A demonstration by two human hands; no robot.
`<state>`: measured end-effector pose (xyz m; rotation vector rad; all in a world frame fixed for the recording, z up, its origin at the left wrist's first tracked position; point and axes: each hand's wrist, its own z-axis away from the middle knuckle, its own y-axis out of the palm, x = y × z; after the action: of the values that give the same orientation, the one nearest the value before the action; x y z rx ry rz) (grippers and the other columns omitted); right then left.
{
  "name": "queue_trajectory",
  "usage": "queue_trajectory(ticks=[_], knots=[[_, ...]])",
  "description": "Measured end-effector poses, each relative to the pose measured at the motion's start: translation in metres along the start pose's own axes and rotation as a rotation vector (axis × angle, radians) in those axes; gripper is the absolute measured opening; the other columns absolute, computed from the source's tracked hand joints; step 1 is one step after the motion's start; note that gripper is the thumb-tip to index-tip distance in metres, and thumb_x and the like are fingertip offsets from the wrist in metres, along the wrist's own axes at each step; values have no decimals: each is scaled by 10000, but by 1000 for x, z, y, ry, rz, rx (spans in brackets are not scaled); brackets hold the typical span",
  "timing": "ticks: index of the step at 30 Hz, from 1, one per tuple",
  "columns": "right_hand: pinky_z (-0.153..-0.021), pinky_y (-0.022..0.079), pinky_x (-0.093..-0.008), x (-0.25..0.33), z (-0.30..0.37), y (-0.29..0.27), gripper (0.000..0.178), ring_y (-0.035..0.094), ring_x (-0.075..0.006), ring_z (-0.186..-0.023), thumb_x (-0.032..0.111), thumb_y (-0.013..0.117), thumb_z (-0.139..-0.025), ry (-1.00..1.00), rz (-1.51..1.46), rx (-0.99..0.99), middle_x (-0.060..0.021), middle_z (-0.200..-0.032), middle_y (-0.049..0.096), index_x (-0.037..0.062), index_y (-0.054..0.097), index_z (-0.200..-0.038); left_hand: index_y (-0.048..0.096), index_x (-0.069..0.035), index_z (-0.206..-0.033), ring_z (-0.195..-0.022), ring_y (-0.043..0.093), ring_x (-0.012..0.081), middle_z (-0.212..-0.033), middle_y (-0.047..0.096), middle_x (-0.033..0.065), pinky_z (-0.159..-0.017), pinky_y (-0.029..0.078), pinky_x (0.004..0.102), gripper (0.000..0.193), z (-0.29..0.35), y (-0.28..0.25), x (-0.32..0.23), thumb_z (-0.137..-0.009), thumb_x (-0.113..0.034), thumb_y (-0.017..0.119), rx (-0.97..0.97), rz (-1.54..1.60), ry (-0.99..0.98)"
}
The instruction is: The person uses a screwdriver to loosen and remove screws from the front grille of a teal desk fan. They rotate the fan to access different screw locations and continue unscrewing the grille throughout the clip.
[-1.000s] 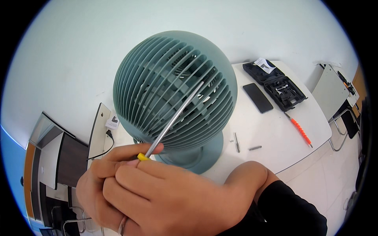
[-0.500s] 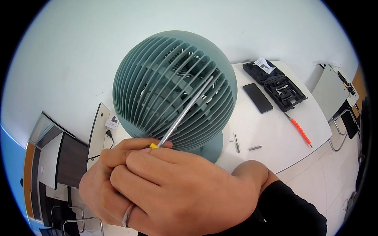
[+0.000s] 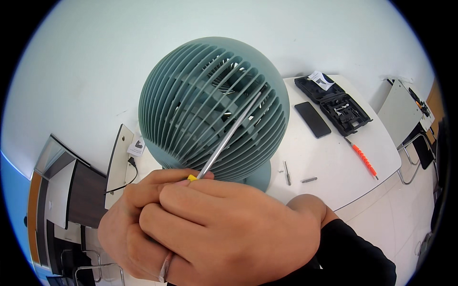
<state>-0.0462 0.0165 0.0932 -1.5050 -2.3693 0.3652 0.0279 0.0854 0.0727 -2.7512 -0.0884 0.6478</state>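
Note:
A round grey-green fan (image 3: 210,109) with curved slats stands on a white table. A screwdriver (image 3: 224,143) with a long silver shaft and a yellow collar slants up to the right across the slats, its tip at a gap on the upper right. My right hand (image 3: 238,224) is closed round its handle, a silver ring on one finger. Behind and left of it my left hand (image 3: 117,233) is closed as well, wrapped about the same handle. The handle itself is hidden by my fingers.
On the white table (image 3: 334,167) right of the fan lie two small metal bits (image 3: 287,172), a black phone (image 3: 312,119), an open black tool case (image 3: 343,112) and an orange flexible shaft (image 3: 365,161). A black plug (image 3: 132,162) with cord lies left. A wall stands behind.
Both hands and the screwdriver have shifted slightly right. The fan's head has also moved a little to the right. The things on the table have stayed put.

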Motion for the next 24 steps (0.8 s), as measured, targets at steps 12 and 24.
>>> queue_trajectory(ticks=[12, 24], knots=[[-680, 547, -342, -2, 1, 0, 160, 589, -262, -832, 85, 615, -817, -24, -110, -64, -130, -803, 541, -74, 613, -819, 597, -30, -878, -660, 583, 68, -783, 606, -27, -584, 476, 138, 218, 2, -1, -5, -1008, -170, 492, -14, 26, -41], [-623, 520, -347, 1, 0, -11, 167, 603, -287, -817, 86, 589, -849, 30, -48, 62, -166, -820, 550, -81, 579, -840, 648, -29, -924, -689, 615, 81, -810, 627, -26, -653, 498, 172, 242, 4, -1, -19, -1019, -202, 508, -44, 29, -183]])
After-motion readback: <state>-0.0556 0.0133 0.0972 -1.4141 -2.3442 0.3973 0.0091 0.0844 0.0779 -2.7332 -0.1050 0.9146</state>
